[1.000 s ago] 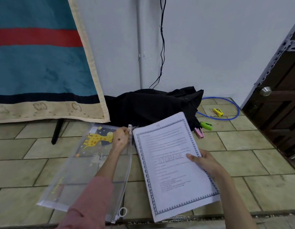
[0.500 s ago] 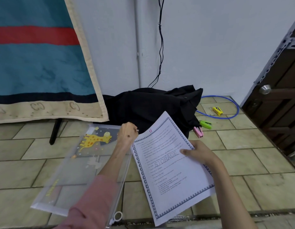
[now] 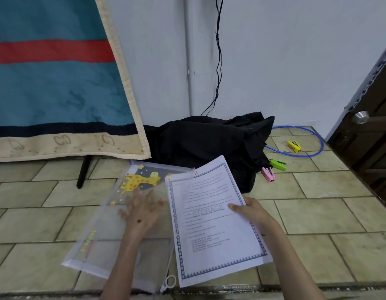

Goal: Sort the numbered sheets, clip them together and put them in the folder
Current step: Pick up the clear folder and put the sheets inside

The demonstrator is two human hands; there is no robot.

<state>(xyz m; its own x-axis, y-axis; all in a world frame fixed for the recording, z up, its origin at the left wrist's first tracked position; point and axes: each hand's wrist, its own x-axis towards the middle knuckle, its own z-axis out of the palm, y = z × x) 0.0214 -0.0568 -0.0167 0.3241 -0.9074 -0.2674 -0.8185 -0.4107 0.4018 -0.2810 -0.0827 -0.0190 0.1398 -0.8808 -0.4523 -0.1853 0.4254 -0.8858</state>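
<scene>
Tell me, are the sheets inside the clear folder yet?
Mostly out. The right hand holds the sheets; only their left edge overlaps the giraffe folder.

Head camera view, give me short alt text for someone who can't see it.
A person's right hand holds a stack of printed sheets marked STORAGE beside a clear zip folder with a giraffe print, while the left hand lies spread inside the folder. Behind on the tiled floor lie a black bag and three small staplers.
</scene>
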